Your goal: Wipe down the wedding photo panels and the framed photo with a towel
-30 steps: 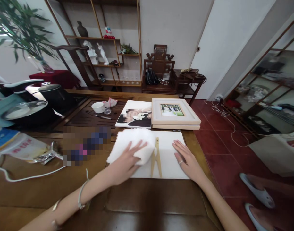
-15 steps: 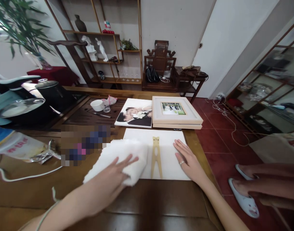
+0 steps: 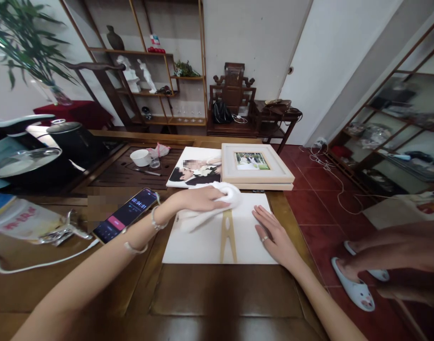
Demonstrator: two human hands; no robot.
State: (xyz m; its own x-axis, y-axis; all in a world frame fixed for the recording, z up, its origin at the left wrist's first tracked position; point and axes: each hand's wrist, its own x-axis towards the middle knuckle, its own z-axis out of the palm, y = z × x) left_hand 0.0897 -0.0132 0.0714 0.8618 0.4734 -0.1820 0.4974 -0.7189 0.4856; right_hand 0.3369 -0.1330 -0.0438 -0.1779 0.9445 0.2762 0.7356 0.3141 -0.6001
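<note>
A white board lies flat on the wooden table, with a tan A-shaped stand leg down its middle. My left hand grips a bunched white cloth at the board's far side, over the top end of the stand leg. Part of the cloth trails to the left across the board. My right hand, wearing a ring, rests with its fingers stretched out on the board's right edge. Just beyond the board are a photo panel and a stack of pale wooden picture frames.
Left of the board lies a phone showing a running timer, with a white cable and a plastic bag. A white cup sits on the dark tea tray. At right, a person's slippered feet stand on red tiles.
My left hand has moved forward and right with the cloth, now bunched over the stand's top end. The near left part of the board is uncovered. My right hand stays on the board.
</note>
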